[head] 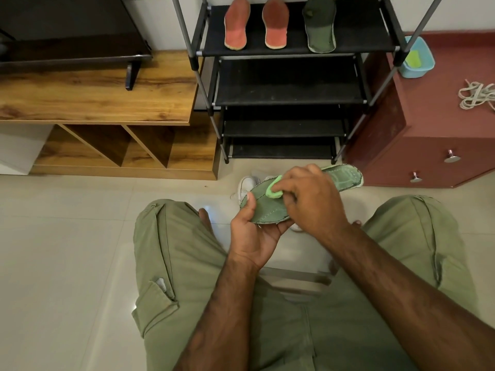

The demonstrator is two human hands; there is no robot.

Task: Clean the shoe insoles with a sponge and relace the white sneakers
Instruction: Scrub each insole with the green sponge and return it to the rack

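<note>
Pale floor tiles [67, 236] spread beneath us, a shoe rack [289, 79] ahead. Our left hand [251, 236] cups the green insole [267, 210] from below, thumb clamped on its near end. Our right hand [310, 199] pinches the sponge [273, 190], pressed onto the insole just beyond that thumb. We judge scrubbing underway. White sneakers [246, 184] lie under the hands, laces [476, 96] far to their right. Next, the sponge should work toward the far end.

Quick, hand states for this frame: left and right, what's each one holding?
Left hand: closed on the green insole, thumb on top.
Right hand: closed on the green sponge, pressing it onto the insole.
</note>
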